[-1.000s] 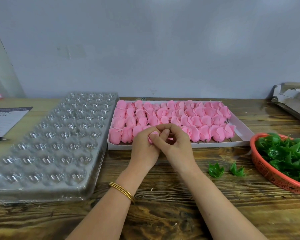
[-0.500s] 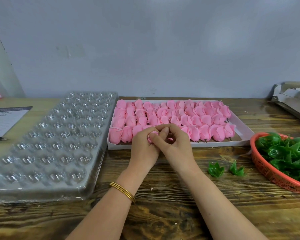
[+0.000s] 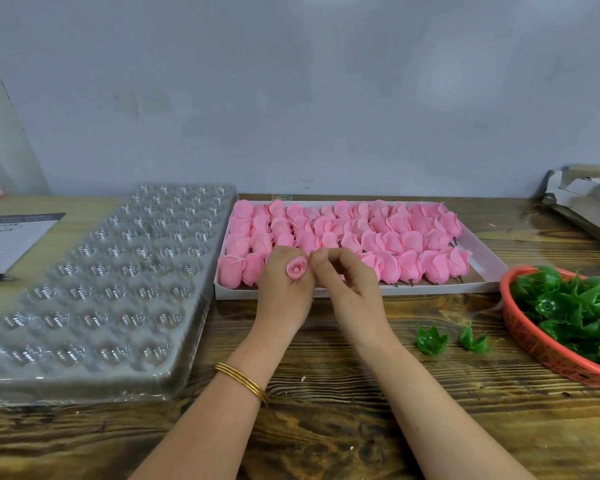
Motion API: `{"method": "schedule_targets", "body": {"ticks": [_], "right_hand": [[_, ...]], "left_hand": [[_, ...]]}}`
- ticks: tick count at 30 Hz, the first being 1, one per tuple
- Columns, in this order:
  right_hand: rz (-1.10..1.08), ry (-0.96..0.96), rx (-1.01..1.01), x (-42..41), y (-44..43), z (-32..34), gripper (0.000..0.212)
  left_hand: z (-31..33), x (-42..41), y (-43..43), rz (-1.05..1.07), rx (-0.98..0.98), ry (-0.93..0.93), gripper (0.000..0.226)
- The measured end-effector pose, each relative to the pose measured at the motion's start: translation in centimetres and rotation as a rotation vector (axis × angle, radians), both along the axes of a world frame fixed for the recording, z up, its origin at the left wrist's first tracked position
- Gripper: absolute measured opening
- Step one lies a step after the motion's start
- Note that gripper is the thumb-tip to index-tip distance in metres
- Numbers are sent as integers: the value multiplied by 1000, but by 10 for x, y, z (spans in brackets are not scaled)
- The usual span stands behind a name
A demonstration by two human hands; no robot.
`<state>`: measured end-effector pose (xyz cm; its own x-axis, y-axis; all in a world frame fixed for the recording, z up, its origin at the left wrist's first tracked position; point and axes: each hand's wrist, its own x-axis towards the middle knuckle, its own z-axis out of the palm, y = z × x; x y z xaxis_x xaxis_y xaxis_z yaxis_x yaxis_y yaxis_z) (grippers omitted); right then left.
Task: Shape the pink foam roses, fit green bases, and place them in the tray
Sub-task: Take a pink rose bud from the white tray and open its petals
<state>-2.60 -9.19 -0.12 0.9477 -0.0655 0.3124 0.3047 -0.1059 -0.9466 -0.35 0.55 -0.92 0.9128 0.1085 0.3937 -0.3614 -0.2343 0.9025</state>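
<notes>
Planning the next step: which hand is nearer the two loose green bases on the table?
Right. The right hand is left of the green bases; the left hand, holding the pink rose, is farther left.

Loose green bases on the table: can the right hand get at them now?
Probably yes: both loose green bases lie on the table just right of the right hand, nothing between.

Both forearms reach fwd from below, the hands side by side and touching. L hand (image 3: 284, 292) curls round a rose (image 3: 297, 268) — bloom facing up. R hand (image 3: 350, 289) has fingers curled, tips at the rose's edge — grip unclear.
</notes>
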Motion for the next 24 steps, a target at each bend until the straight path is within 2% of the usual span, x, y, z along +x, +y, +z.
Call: {"method": "schedule_targets", "body": {"ticks": [2,6,9,12,17,21,24], "right_hand": [[23,5,43,2,0,-1,17],[66,1,-55,2,1,-5,32],[96,-23,-142,1,3,-8,41],[69,-40,-157,0,4,-9,43],[40,-44,-128,0,4,-10,36],[74,-46,-129,1,3,-9,34],[134,-32,-107,2,1,-9,34]], "left_hand": [[2,0,1,-5,-115,21,37],[2,0,1,-79,-403,188,29],[5,-3,-1,-143,-524,262,41],[6,-4,-3,-181,-557,269,48],[5,-3,-2,-259,-551,257,39],[5,-2,1,-246,-541,252,60],[4,-1,3,-260,-525,239,50]]}}
